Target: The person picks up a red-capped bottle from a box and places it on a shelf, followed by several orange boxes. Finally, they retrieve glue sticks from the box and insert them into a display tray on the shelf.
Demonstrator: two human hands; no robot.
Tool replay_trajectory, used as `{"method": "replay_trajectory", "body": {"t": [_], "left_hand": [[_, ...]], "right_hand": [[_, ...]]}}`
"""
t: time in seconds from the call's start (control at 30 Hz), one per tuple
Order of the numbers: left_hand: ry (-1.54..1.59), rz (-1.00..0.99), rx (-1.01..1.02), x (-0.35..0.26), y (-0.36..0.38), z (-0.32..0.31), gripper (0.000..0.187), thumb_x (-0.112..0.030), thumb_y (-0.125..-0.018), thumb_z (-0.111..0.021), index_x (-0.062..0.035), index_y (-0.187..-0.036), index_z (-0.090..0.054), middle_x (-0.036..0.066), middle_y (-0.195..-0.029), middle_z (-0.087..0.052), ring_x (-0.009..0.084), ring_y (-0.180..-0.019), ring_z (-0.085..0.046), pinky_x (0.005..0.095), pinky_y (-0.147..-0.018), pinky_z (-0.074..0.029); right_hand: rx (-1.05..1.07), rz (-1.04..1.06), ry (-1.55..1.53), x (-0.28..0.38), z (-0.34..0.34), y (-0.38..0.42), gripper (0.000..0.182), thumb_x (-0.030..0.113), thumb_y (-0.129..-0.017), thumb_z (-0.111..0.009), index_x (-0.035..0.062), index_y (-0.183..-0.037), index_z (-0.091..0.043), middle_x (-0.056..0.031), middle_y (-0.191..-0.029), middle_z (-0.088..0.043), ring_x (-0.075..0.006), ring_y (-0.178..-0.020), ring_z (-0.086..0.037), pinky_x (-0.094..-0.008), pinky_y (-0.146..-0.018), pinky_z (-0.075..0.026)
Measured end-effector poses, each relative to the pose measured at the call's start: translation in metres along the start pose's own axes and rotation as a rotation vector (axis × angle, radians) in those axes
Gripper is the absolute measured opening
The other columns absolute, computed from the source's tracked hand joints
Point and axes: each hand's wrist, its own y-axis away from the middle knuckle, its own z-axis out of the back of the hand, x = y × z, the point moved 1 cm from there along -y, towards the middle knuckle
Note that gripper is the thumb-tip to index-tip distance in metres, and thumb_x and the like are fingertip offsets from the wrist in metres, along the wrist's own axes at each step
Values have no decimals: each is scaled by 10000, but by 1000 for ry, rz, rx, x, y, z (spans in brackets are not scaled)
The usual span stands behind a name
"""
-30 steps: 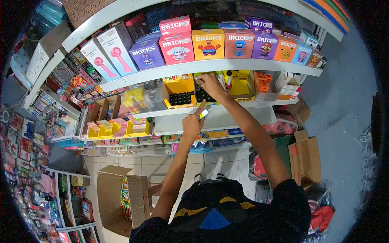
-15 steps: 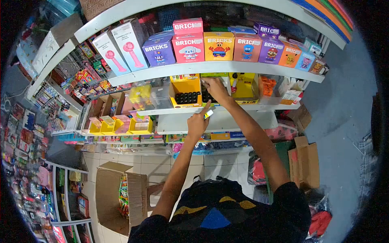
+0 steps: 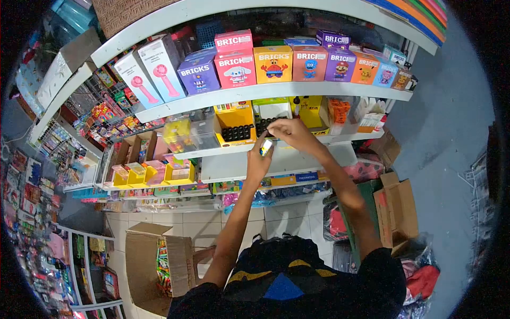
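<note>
My left hand (image 3: 258, 159) is closed around a small white and yellow stick (image 3: 266, 147) in front of the shelf edge. My right hand (image 3: 292, 133) is beside it, its fingers pinched near the tips of my left hand; what they hold, if anything, is too small to make out. Behind my hands, an open display box (image 3: 272, 110) holds black-capped sticks. To its left stands a yellow display box (image 3: 234, 117) with rows of black caps. A yellow box (image 3: 312, 114) is to the right, behind my right hand.
Boxes marked BRICKS (image 3: 273, 65) line the upper white shelf (image 3: 276, 89). Yellow bins (image 3: 179, 174) stand at the left on the lower shelf. An open cardboard box (image 3: 146, 263) is on the floor at the left, another (image 3: 398, 210) at the right.
My right hand has come out of the display box, down toward my left hand. My left hand still holds the stick. The view has shifted slightly.
</note>
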Motion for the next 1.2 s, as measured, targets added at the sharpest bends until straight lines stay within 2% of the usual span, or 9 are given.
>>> {"method": "replay_trajectory", "body": {"t": [0.07,0.1,0.2,0.37,0.57,0.7,0.87,0.97,1.2], "left_hand": [[-8,75,23,-14,-4,-2,415,-108,-829,-646,-89,-1228,-533,201,-1003,-653,298,-932,-654,360,-772,-489],[52,117,24,-21,-5,-3,319,-124,-834,-650,-64,-1127,-539,192,-908,-659,288,-847,-662,361,-713,-496],[96,150,62,-26,-8,-10,315,-129,-836,-650,-58,-1109,-510,172,-812,-651,275,-761,-660,363,-643,-491],[89,40,110,-36,-7,-18,262,-111,-864,-605,-42,-1052,-436,277,-756,-600,467,-766,-603,469,-600,-464],[-36,-143,25,-35,-8,-23,419,-103,-845,-610,-27,-1202,-403,278,-1106,-514,449,-1013,-535,465,-765,-473],[-198,-44,140,-29,-4,-12,578,-118,-817,-638,-62,-1324,-365,198,-1358,-392,361,-1107,-530,422,-794,-479],[-461,-89,268,-9,3,-12,609,-196,-837,-605,-106,-1381,-345,84,-1444,-350,325,-1121,-537,461,-818,-473],[-519,-93,288,-2,6,-14,612,-192,-826,-599,-103,-1381,-356,52,-1461,-337,304,-1091,-560,458,-804,-477],[-522,-90,314,0,8,-12,660,-164,-794,-620,-123,-1394,-348,41,-1478,-315,293,-1022,-598,448,-777,-486]], "right_hand": [[84,-26,1,2,10,7,254,173,-861,-649,-18,-1026,-624,-99,-887,-667,-150,-804,-636,-283,-714,-507],[96,-13,18,5,13,11,260,176,-856,-656,-20,-1024,-623,-100,-885,-666,-148,-804,-635,-281,-716,-506],[96,-63,1,9,19,20,255,159,-836,-680,-17,-1015,-633,-82,-880,-670,-128,-814,-633,-269,-733,-508],[22,-106,22,8,21,22,262,147,-806,-711,-7,-1005,-640,-56,-873,-667,-114,-815,-629,-262,-745,-509],[-92,-18,49,3,24,17,267,106,-808,-682,-20,-1034,-614,-100,-874,-673,-172,-819,-650,-290,-749,-508],[-152,-7,193,1,41,0,242,59,-822,-658,-5,-1052,-619,-103,-941,-673,-160,-865,-648,-282,-775,-526],[-64,-112,483,-4,51,-24,229,50,-848,-609,9,-1072,-614,-174,-967,-657,-260,-865,-660,-342,-759,-529],[-94,70,670,-21,47,-33,227,62,-852,-582,13,-1071,-606,-189,-976,-647,-326,-890,-633,-387,-789,-507],[-62,222,799,-68,50,-54,212,48,-816,-580,25,-1023,-621,-160,-1003,-642,-329,-946,-607,-406,-828,-493]]}}
